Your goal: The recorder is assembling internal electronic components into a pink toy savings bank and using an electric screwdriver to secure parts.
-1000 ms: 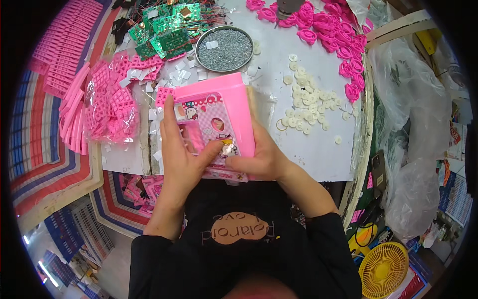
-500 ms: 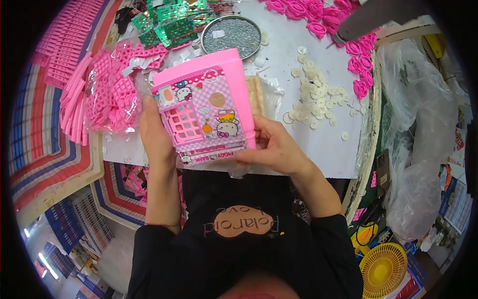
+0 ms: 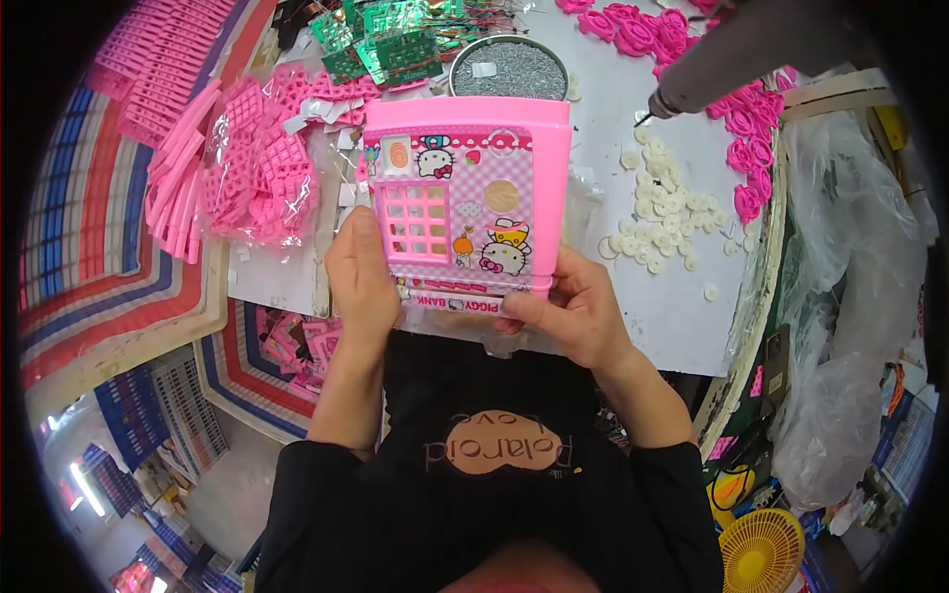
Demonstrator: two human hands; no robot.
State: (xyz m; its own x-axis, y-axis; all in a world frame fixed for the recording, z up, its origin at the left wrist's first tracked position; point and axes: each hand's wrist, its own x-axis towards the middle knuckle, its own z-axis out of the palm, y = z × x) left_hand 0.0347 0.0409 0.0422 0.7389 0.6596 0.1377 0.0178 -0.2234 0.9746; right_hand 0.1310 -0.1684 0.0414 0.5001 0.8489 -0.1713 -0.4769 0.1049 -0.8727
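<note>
A pink plastic toy casing (image 3: 470, 148) is held up over the near edge of the work table, its printed front toward me. That front has a checked cartoon decal, a square grid window on the left and a round tan spot on the right. My left hand (image 3: 362, 277) is closed on the casing's lower left side, with the thumb along the edge. The lower right corner is gripped by my right hand (image 3: 585, 308), its thumb at the front and fingers partly hidden. The back of the casing cannot be seen.
Behind the casing stands a round tin of small grey metal pieces (image 3: 524, 71) beside green circuit boards (image 3: 400, 49). White discs (image 3: 664, 203) and pink ring parts (image 3: 643, 30) lie rightward, under a hanging power screwdriver (image 3: 692, 79). Bagged pink grids (image 3: 262, 163) lie at left.
The casing has turned from a tilt to nearly square with me, and both hands have moved with it. The whole view has shifted, bringing more of the screwdriver into sight.
</note>
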